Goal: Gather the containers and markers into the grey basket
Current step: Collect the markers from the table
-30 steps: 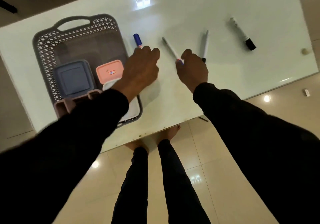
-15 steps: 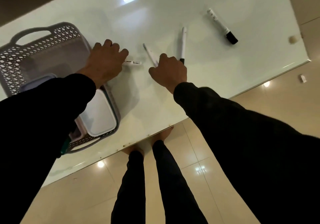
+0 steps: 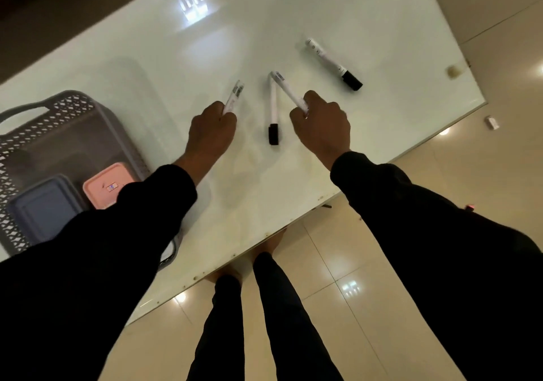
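A glossy white table [image 3: 293,21] stands on shiny beige floor tiles [image 3: 367,277], with the grey basket [image 3: 26,133] at its left edge. Black sleeves hide much of the basket, leaving a blue lid [image 3: 44,210] and a pink lid [image 3: 102,180] partly seen. The left hand [image 3: 211,130] and right hand [image 3: 321,124] each grip a white marker [image 3: 233,98] [image 3: 286,88] in curled fingers, barrels jutting past the knuckles; two black-capped markers [image 3: 273,116] [image 3: 333,63] lie on the table, one between the hands.

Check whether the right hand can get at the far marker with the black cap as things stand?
Probably not yet: the right hand already grips a marker, so its fingers are taken. The black-capped marker lies alone on bare table just beyond it, nothing blocking.
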